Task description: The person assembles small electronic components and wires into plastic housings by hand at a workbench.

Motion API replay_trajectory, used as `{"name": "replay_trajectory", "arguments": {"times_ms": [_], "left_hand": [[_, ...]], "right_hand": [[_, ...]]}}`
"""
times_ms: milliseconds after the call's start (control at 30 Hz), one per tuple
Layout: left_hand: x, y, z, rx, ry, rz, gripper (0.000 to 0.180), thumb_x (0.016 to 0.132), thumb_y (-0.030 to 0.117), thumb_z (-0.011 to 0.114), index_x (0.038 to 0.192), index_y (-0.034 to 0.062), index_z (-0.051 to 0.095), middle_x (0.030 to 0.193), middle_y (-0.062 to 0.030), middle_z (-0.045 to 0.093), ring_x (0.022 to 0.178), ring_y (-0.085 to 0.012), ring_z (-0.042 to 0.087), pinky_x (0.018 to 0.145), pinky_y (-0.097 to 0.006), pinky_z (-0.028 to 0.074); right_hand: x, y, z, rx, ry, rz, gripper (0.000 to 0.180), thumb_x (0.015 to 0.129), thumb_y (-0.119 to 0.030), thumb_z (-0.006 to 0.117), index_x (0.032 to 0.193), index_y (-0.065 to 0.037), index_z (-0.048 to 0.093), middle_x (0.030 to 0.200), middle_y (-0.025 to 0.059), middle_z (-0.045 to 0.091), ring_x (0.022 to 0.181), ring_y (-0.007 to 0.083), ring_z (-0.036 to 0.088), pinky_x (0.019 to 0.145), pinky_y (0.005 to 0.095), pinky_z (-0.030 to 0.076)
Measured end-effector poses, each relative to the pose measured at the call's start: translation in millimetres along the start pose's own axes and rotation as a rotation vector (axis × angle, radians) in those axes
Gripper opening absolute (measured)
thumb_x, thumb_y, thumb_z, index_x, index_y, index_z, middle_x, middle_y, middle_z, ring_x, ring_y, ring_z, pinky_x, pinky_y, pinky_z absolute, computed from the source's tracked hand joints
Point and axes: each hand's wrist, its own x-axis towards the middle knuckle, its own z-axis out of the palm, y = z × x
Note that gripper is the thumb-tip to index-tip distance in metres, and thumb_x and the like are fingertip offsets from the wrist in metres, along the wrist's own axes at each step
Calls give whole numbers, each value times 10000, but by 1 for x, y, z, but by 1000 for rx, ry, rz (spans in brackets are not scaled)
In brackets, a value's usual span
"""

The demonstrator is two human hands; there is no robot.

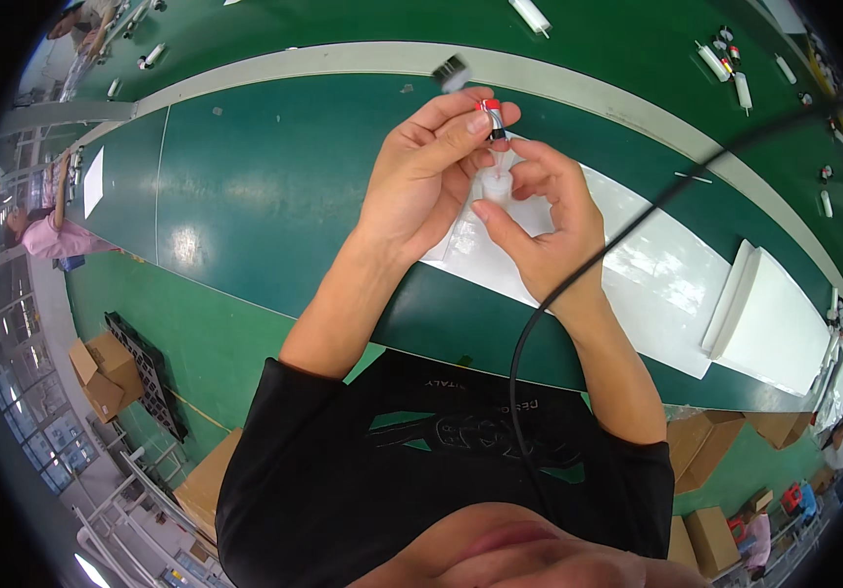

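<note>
My left hand (419, 167) pinches a small part (491, 110) with a red top and silver and black bands between thumb and fingers. Just below it, a translucent white cup-like piece (497, 182) sits between the curled thumb and fingers of my right hand (563, 220). The two pieces meet or nearly meet; fingers hide the joint. Beyond my left fingertips lies a blurred black and white piece (453, 74). White sheets (651, 269) lie under and to the right of my right hand.
The green table (264, 186) ends at a pale rail (343, 61). Past it, white cylinders (712, 63) lie on a green surface. A black cable (627, 230) crosses in front of my right forearm. Stacked white sheets (774, 318) lie right; cardboard boxes (108, 372) stand on the floor.
</note>
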Motion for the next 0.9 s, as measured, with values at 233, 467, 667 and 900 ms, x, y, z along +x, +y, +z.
{"name": "replay_trajectory", "arguments": {"times_ms": [233,467,667,900], "left_hand": [[-5,3,-4,184,-52,45,304,913,56,596,1198,-50,583,1109,-197,649,850,-165,648,792,-267,538],[-9,3,-2,367,-9,110,239,894,42,614,1101,-74,643,1042,-208,671,902,-214,662,755,-296,547],[-9,6,-2,448,69,48,215,861,6,640,1060,-72,661,953,-198,690,889,-216,671,710,-286,538],[-5,15,-4,533,106,166,240,830,0,670,1057,-75,654,907,-189,692,773,-196,667,661,-267,521]], "right_hand": [[0,-1,-6,-211,161,-276,464,691,-7,720,1148,-14,641,908,103,571,776,207,591,653,288,491],[2,-3,-11,-382,118,-466,485,646,64,715,1117,-45,678,890,81,549,742,198,576,599,291,485],[1,5,-13,-538,69,-486,487,622,63,719,1082,-93,698,881,70,523,772,221,558,577,295,469],[4,1,-14,-391,196,-344,329,684,-42,730,1011,-65,696,892,81,546,742,253,537,663,353,461]]}}
